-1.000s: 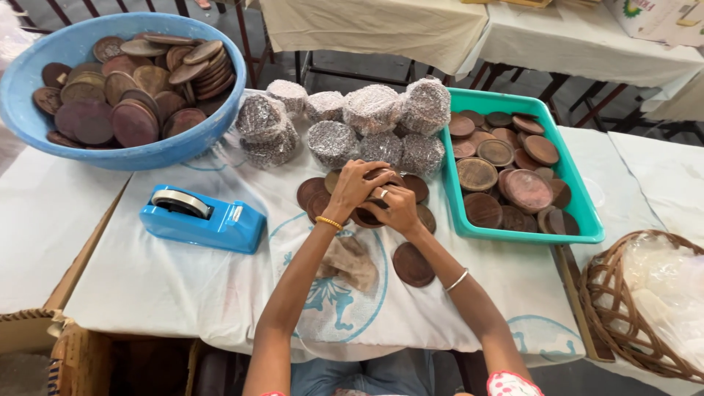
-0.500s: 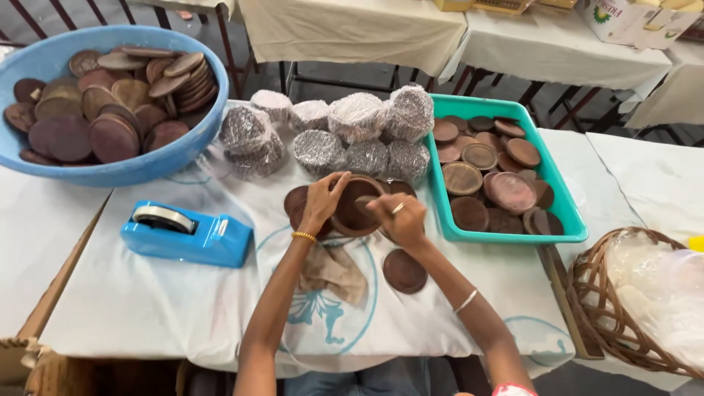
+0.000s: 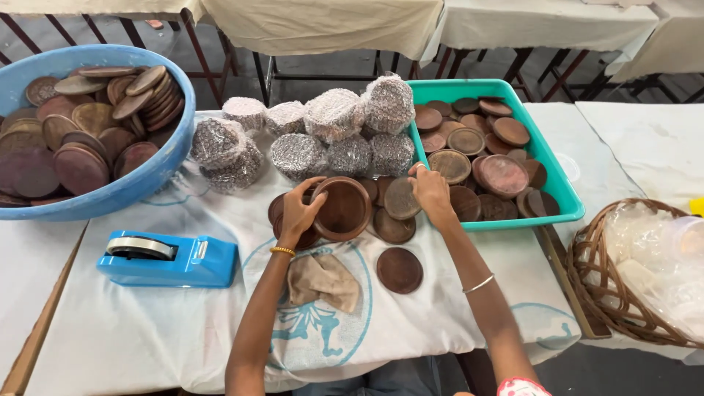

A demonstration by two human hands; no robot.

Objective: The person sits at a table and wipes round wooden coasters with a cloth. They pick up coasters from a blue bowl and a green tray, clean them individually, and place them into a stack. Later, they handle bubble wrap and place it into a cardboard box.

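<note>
Landmark: the round wooden dish (image 3: 345, 209), tilted up on edge at table centre over a loose spread of flat wooden discs (image 3: 400, 199). Nearest the wearer, a crumpled tan cloth (image 3: 324, 280) lies just below the dish, with a lone dark disc (image 3: 400, 269) to its right. The left hand (image 3: 299, 213) curls closed around the dish's left rim, so the hold is one-sided; the dish looks liable to roll or drop onto the discs under it, and a fall could chip a rim. The right hand (image 3: 431, 192), right of the dish, rests fingers-down on the discs near the teal tray (image 3: 568, 192); whether it grips one I cannot tell. A sweep of that wrist could knock discs off the table edge or against the tray wall. Left of the dish sits a blue tape dispenser (image 3: 172, 258). Beyond the dish, film-wrapped stacks (image 3: 334, 117) crowd the far reach. Far left, a blue basin (image 3: 165, 165) heaped with discs; far right, a wicker basket (image 3: 609, 286).
</note>
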